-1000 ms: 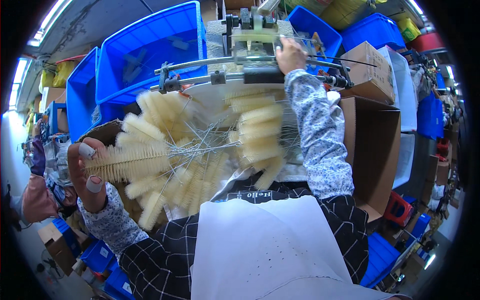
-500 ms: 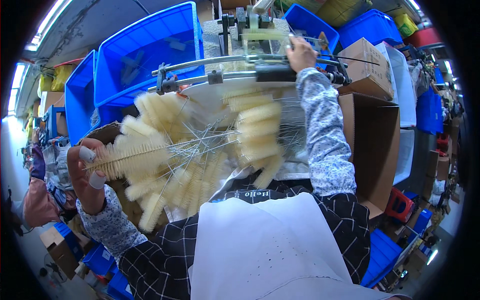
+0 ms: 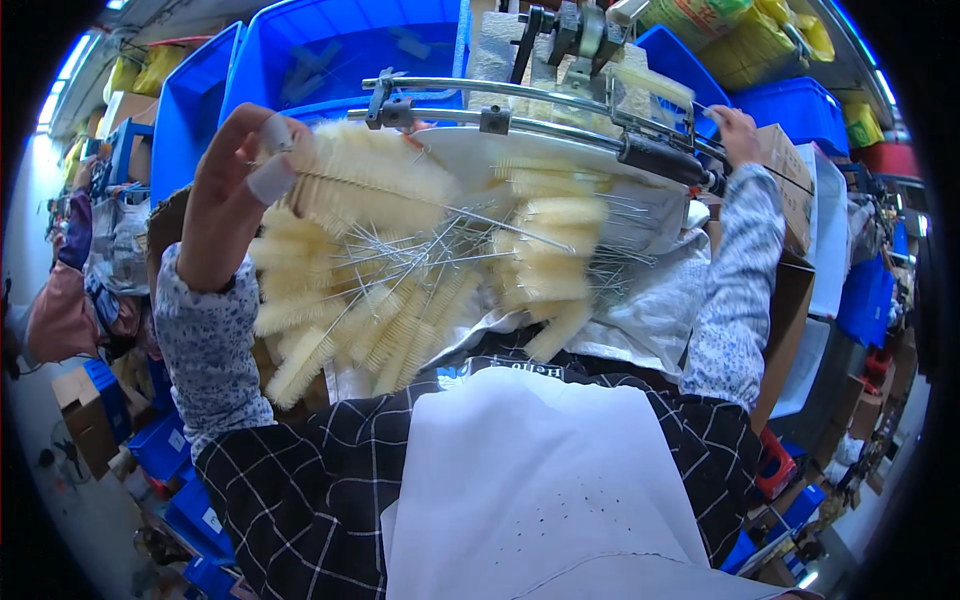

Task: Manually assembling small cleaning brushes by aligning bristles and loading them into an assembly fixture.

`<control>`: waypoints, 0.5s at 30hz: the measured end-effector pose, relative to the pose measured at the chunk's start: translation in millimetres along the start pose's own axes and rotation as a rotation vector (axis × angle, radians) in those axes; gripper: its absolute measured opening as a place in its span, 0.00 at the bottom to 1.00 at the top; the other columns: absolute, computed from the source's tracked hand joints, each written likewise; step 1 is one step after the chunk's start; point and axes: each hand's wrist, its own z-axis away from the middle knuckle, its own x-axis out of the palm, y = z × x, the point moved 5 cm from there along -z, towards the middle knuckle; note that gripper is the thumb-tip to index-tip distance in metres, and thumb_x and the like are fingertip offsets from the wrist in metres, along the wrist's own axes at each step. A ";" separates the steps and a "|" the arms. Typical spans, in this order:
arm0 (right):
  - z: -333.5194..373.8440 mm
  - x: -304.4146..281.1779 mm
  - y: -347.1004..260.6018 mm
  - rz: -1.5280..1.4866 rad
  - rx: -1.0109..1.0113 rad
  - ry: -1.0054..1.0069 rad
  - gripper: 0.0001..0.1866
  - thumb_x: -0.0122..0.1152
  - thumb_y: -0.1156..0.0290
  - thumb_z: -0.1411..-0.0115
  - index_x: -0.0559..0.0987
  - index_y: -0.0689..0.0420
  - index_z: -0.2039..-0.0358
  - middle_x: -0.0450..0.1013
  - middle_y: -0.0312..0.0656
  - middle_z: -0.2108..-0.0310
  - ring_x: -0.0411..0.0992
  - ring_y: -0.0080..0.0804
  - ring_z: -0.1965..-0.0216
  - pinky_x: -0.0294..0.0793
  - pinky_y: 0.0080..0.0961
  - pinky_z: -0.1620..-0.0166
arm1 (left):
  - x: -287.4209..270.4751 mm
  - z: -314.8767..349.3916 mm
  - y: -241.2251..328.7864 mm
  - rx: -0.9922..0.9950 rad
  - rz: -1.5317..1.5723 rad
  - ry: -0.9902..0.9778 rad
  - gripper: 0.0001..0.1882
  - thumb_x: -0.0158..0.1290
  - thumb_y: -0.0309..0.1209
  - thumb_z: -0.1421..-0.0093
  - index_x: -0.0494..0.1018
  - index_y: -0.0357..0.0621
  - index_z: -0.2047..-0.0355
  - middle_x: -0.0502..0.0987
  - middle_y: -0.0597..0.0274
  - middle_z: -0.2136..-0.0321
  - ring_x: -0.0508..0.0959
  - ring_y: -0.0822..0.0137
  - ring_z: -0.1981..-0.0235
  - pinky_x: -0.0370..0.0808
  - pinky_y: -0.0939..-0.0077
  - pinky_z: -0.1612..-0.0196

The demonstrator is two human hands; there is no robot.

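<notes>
Blue bins (image 3: 345, 20) crowd the far left. Main item: pale bristle brush (image 3: 385, 190), left of centre, lying at a slant over the far part of a heap of similar brushes (image 3: 295, 255); can't tell if it touches them. Its wire stem (image 3: 510, 230) points right and slightly near. Left hand (image 3: 222, 195) has it: narrow pinch, thumb and finger closed on the bristled left end, white finger wraps (image 3: 269, 181) on two digits. Bristles there are blurred. Stems in the heap cross in a tangle. Right of that, a second stack of brushes (image 3: 555, 245), stems out to the right, white sheeting (image 3: 660, 320) just beside. Beyond: two metal rails (image 3: 550, 96), black sleeve (image 3: 655, 160) toward the right, metal fixture (image 3: 583, 35) behind. Right hand (image 3: 738, 138) is near the rails' right end, fingers bent; can't tell if it's gripping anything. Pale bar (image 3: 652, 85) just left of it. Cardboard box (image 3: 790, 180) to its right. Yellow sacks (image 3: 765, 35) far right. Another person in a pink garment (image 3: 62, 310), well off to the left.
</notes>
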 end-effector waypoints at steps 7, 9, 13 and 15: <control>86.5 -65.0 -112.5 -0.999 -0.091 -0.616 0.19 0.50 0.63 0.44 0.67 0.56 0.53 0.69 0.38 0.61 0.66 0.24 0.61 0.65 0.23 0.57 | 47.1 -34.3 -27.7 0.004 0.252 -0.208 0.14 0.48 0.26 0.47 0.61 0.41 0.60 0.68 0.62 0.65 0.69 0.74 0.62 0.68 0.80 0.61; 93.5 -68.4 -176.1 -1.112 -0.392 -0.607 0.22 0.49 0.61 0.44 0.63 0.54 0.50 0.68 0.41 0.60 0.67 0.26 0.61 0.66 0.27 0.56 | 76.0 -49.6 -39.3 0.065 0.337 -0.175 0.15 0.50 0.23 0.48 0.62 0.40 0.60 0.70 0.63 0.67 0.71 0.74 0.66 0.70 0.84 0.66; 117.8 -77.1 -286.8 -1.328 -0.303 -0.760 0.20 0.46 0.64 0.43 0.64 0.57 0.51 0.69 0.44 0.62 0.66 0.29 0.60 0.65 0.25 0.54 | 120.4 -56.7 -57.9 -0.018 0.019 -0.237 0.16 0.52 0.24 0.49 0.61 0.41 0.61 0.70 0.65 0.71 0.72 0.74 0.75 0.71 0.84 0.74; 110.8 -72.4 -298.9 -1.321 -0.287 -0.679 0.18 0.46 0.66 0.43 0.66 0.58 0.53 0.70 0.43 0.63 0.67 0.29 0.61 0.65 0.24 0.55 | 118.5 -47.1 -51.6 0.046 0.275 -0.254 0.21 0.54 0.27 0.50 0.58 0.42 0.58 0.67 0.62 0.65 0.72 0.73 0.70 0.71 0.85 0.69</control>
